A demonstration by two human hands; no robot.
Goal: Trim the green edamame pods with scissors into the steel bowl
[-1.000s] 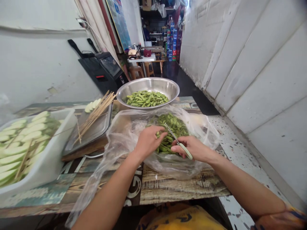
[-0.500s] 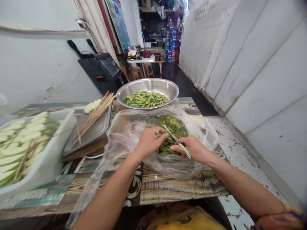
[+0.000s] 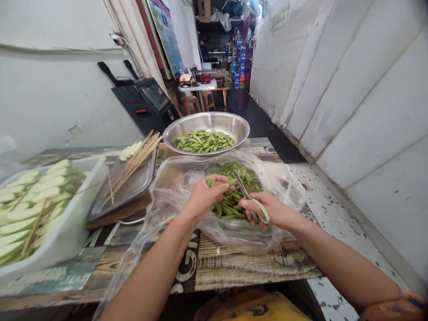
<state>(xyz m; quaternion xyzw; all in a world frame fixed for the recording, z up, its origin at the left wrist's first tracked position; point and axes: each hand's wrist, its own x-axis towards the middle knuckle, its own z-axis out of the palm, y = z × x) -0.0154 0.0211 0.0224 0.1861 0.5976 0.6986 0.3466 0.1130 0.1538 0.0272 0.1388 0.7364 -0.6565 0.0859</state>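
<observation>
Green pods (image 3: 230, 207) lie in an open clear plastic bag (image 3: 180, 174) on the wood-patterned table. Over the bag's left part, my left hand (image 3: 209, 194) pinches a green pod (image 3: 232, 182) between thumb and fingertips, and another pod shows behind its fingers. My right hand (image 3: 264, 209) is closed around the pale green handles of the scissors (image 3: 244, 191). Their blades are slightly apart and point up and left, close to the pod's right end. Behind the bag, a steel bowl (image 3: 239, 129) holds more green pods (image 3: 205, 141).
At the left, a white tub (image 3: 83, 209) holds pale green slices on sticks. Between tub and bag, wooden skewers (image 3: 133, 162) lie across a metal tray (image 3: 96, 205). A black machine (image 3: 143, 102) leans by the left wall. Stools and a small table (image 3: 200, 86) stand farther back.
The scissor blades have parted and turned more upright. My left hand's fingers have shifted slightly, and more of the held pods shows. The whole view has moved a little.
</observation>
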